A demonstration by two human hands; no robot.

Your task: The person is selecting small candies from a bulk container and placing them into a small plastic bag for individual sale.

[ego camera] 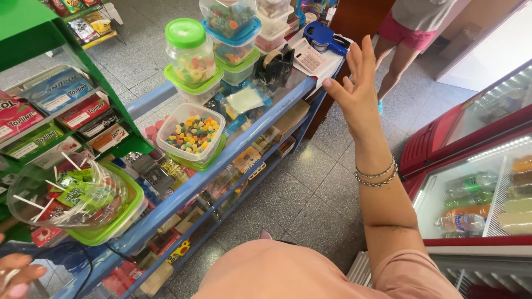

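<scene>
Left hand (pixel 16 277): we are seeing only curled fingertips at the bottom corner; grip impossible to tell
Lollipop tub (pixel 72 199): we are finding it lying tilted on the glass counter (pixel 266 119), just above that hand
Right hand (pixel 354 88): we are holding it raised, fingers spread wide, gripping nothing, hovering beside the counter's far end
Candy box (pixel 191 134): sitting open mid-counter

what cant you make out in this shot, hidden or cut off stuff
- Left hand, head view: cut off by the bottom left corner; only some fingers show, so whether it holds anything is unclear.
- Goods under the glass counter: blurred by reflections and the blue frame.
- Person in pink shorts: cut off by the top edge.
- Bottles in the red freezer: hazy behind the lid glare.
- Right hand: raised, open, holding nothing.
</scene>
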